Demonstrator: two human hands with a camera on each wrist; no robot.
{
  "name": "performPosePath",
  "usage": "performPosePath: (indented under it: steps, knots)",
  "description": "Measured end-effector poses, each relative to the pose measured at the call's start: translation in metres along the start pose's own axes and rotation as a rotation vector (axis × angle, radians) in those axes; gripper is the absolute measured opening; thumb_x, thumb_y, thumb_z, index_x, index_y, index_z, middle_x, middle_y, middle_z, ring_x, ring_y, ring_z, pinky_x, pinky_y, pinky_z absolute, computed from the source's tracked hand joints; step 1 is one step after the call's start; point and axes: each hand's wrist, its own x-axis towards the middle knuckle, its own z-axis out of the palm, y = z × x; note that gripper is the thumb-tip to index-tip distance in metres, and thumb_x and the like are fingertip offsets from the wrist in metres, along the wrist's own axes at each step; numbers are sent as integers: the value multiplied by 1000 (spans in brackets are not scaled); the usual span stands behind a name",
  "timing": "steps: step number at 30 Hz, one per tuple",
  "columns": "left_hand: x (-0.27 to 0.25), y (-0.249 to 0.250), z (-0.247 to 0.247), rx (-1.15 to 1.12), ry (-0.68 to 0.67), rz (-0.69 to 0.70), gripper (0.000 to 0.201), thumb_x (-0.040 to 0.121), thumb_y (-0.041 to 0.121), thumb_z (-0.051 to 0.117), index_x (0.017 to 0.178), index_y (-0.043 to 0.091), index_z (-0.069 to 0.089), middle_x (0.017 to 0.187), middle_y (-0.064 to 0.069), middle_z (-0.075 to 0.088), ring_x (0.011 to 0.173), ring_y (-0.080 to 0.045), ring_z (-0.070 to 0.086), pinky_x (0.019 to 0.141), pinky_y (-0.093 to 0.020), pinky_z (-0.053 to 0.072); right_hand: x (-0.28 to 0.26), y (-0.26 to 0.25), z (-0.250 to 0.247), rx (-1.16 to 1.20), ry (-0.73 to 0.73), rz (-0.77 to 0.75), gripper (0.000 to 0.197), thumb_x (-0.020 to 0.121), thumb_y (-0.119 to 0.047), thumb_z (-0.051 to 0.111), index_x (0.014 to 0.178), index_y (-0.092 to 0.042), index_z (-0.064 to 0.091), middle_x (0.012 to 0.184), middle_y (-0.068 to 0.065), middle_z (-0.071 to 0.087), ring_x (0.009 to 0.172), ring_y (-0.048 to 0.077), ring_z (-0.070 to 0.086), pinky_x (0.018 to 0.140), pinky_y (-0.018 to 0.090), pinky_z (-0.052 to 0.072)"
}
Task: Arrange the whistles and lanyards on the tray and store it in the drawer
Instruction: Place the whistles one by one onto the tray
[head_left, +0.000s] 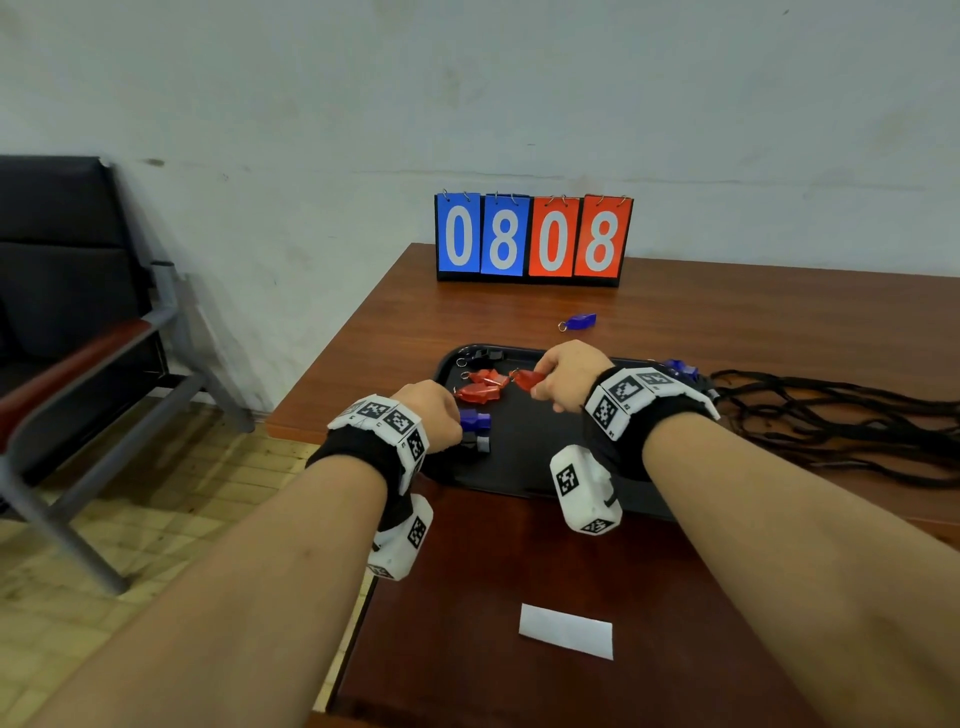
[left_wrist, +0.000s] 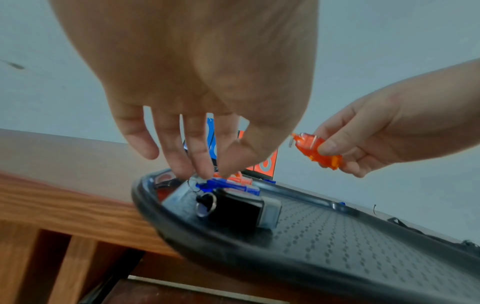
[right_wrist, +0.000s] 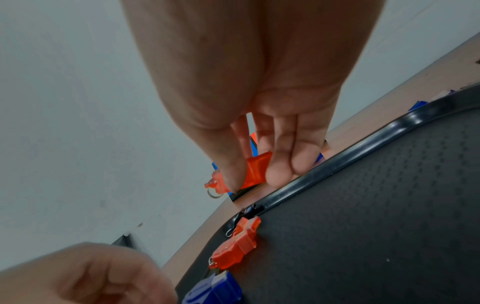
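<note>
We are reaching our left hand (head_left: 428, 413) over the near-left corner of the black tray (head_left: 524, 462), at about eight o'clock on it; its fingers are hanging down, and their tips are touching a blue whistle (head_left: 475, 418) lying just inside the rim, though we cannot tell whether they are pinching it; a black whistle (head_left: 478, 444) is lying right beside the blue one, toward us; the rim there is sitting close to the table's (head_left: 727, 322) left edge, leaving little room on that side. Two red whistles (head_left: 480, 387) are lying at ten o'clock on the tray; the tray's middle is lying bare. Our right hand (head_left: 563, 374) is hovering above the far side, near twelve o'clock, pinching a third red whistle (head_left: 527, 379) between thumb and fingers. Another blue whistle (head_left: 579, 320) is sitting on the bare wood beyond the far rim, with open table around it, short of the scoreboard (head_left: 532, 239). At three o'clock, the black lanyards (head_left: 831, 421) are trailing across the table, just off the tray's right edge.
</note>
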Motion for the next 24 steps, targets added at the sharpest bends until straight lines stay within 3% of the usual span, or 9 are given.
performPosePath:
  steps: [3,8,12,16,20,24]
  knots:
    - [2,2,-6,-115,98,-4,19,85,14,58,98,22,70,102,1,65,93,-17,61,79,-28,51,2,2,-3,-25,34,30,31,86,-18,67,116,-8,64,111,10,67,102,24,65,89,35,54]
    - [14,18,-19,-266,300,49,15,86,17,56,89,23,69,98,4,68,81,-10,59,64,-21,43,17,6,-11,-128,61,100,31,88,-21,64,116,-7,63,112,10,66,104,24,63,90,35,54]
    - [32,30,-28,-341,371,56,16,88,17,53,85,22,68,92,6,66,73,-5,56,53,-16,38,37,9,-12,-171,77,127,32,89,-20,63,119,-8,62,116,10,65,107,24,62,93,34,52]
    - [55,35,-33,-380,368,42,22,86,15,52,73,25,66,91,6,68,80,-9,61,61,-19,42,62,9,-11,-191,59,139,30,90,-17,61,118,-8,62,118,10,64,108,25,61,94,35,52]
    - [78,36,-32,-402,317,26,21,83,13,53,72,22,68,88,2,69,86,-15,64,70,-26,48,87,10,-6,-196,42,126,29,89,-16,62,117,-7,63,116,10,65,107,24,62,91,33,53]
    - [96,35,-28,-441,299,-5,20,82,12,54,73,18,70,79,2,68,83,-17,65,65,-25,48,106,12,0,-185,36,111,28,88,-17,63,114,-7,65,114,11,66,106,25,63,91,34,53]
